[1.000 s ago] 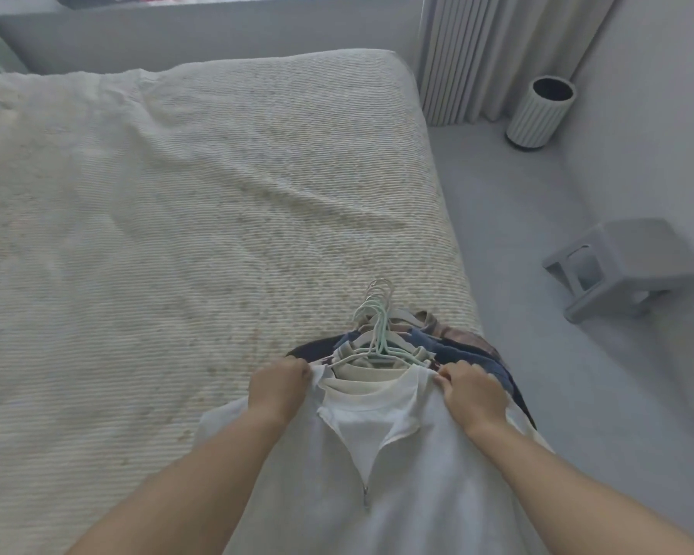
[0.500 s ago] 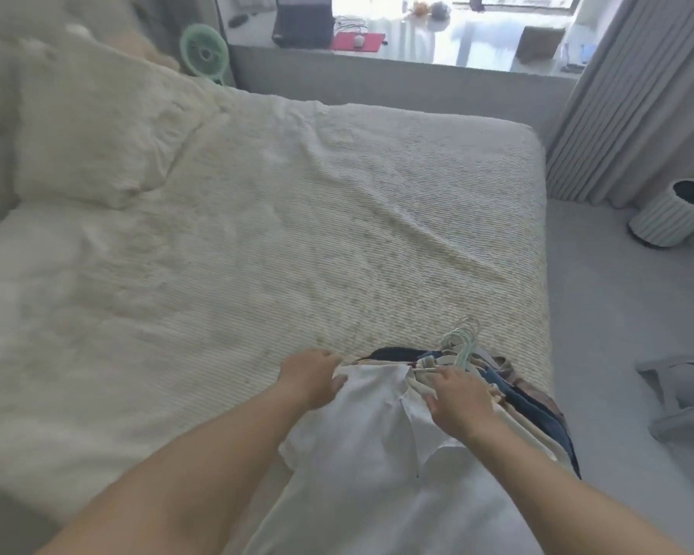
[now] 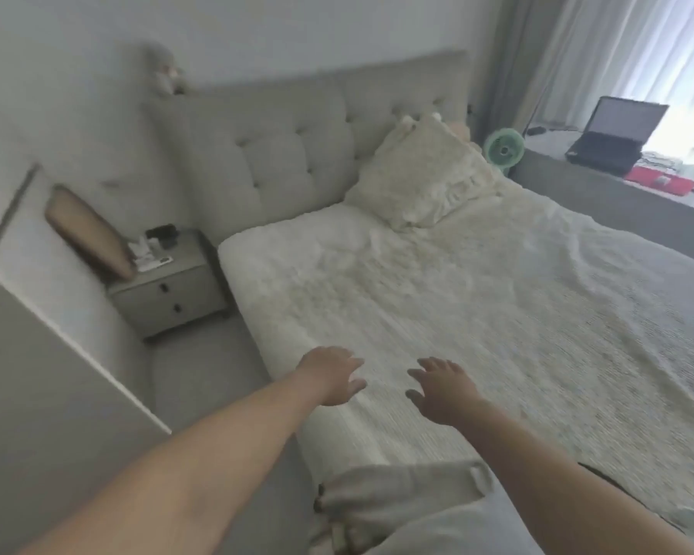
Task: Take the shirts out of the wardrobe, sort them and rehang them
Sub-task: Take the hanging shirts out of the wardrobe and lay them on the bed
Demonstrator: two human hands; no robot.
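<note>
bed (image 3: 477, 314) is carrying the shirts (image 3: 397, 490) at its near edge, mostly out of view | left hand (image 3: 331, 376) and right hand (image 3: 443, 388) are hovering released, no longer gripping the pile | sorting is pending.

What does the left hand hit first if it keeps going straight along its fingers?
Likely nothing but the bedspread: the left hand points up-right across bare cover toward the pillow. Its height above the cover is unclear.

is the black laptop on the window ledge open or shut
Open: the black laptop on the grey window ledge has its screen raised upright above the keyboard.
</note>
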